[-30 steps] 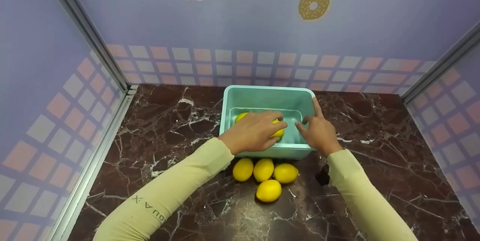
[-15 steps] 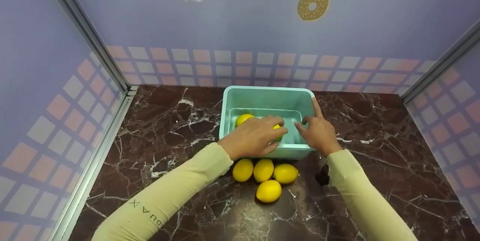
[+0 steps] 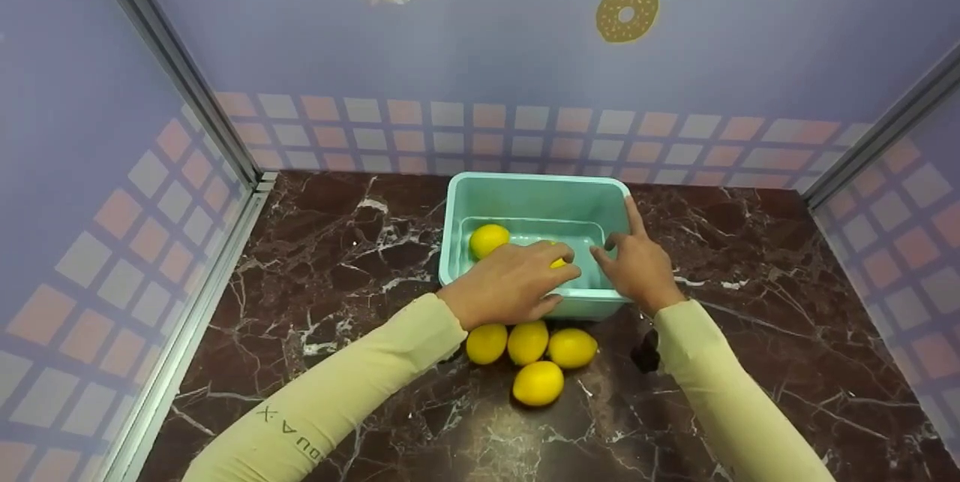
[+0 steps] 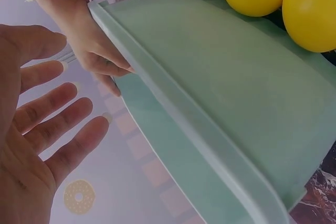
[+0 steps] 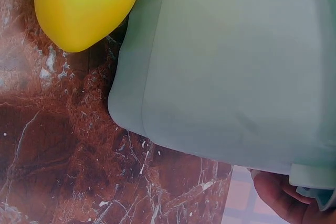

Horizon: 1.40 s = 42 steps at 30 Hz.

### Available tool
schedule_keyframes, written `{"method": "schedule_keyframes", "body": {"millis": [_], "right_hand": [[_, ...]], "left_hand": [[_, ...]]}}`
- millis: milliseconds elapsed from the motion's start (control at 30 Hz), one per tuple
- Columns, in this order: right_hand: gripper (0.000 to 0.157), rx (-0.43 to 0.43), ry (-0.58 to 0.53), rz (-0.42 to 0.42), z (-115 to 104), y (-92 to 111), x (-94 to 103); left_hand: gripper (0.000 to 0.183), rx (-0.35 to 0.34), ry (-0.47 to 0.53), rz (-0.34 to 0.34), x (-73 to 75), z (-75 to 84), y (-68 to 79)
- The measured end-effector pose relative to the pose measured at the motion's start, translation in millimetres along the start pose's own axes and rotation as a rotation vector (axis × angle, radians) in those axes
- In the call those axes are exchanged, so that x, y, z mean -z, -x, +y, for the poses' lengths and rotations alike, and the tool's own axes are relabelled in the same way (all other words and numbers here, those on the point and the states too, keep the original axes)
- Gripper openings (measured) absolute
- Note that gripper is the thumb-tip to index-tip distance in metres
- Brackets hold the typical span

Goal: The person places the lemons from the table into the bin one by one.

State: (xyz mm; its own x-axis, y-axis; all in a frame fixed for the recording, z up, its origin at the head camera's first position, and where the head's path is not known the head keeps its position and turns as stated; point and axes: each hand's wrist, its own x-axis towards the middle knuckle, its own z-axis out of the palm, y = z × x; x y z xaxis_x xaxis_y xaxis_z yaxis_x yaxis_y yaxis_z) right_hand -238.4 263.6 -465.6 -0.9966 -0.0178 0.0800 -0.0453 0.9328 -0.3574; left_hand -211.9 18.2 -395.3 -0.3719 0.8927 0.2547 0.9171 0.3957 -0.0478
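The pale green plastic bin [image 3: 536,200] stands on the marble-patterned table. A lemon [image 3: 489,241] lies inside at its left. Another lemon [image 3: 557,264] in the bin shows only partly, behind the fingers of my left hand [image 3: 510,283]. That hand hovers over the bin's near rim. In the left wrist view its fingers [image 4: 76,145] are spread and relaxed, holding nothing, apart from the bin wall [image 4: 236,77]. My right hand [image 3: 641,268] grips the bin's right rim, index finger stretched along it. The right wrist view catches only a few of its curled fingers [image 5: 278,195] at the rim.
Several lemons sit in front of the bin: three in a row, such as the right one [image 3: 572,348], and a nearer one [image 3: 538,384]. Behind the bin rises a patterned wall [image 3: 510,39]. Metal-framed side panels [image 3: 172,69] border the table.
My left hand has drawn slightly back toward the near rim, uncovering more of the left lemon in the bin. The right hand and the bin have stayed in place.
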Motion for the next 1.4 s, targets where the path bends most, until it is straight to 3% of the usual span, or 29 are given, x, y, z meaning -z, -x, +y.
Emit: {"method": "schedule_keyframes", "body": {"millis": [867,1133,1400], "right_hand": [[0.038,-0.003,-0.004,0.018,-1,3,-0.3],[0.041,0.000,-0.007,0.011,-2,4,0.0],[0.039,-0.007,0.002,0.010,-1,2,0.1]], "left_hand": [[0.027,-0.063,-0.028,0.012,-6.0,16.2,5.1],[0.022,-0.090,-0.018,-0.038,-11.9,24.9,5.9],[0.019,-0.094,0.002,-0.036,-16.9,30.2,5.6]]}}
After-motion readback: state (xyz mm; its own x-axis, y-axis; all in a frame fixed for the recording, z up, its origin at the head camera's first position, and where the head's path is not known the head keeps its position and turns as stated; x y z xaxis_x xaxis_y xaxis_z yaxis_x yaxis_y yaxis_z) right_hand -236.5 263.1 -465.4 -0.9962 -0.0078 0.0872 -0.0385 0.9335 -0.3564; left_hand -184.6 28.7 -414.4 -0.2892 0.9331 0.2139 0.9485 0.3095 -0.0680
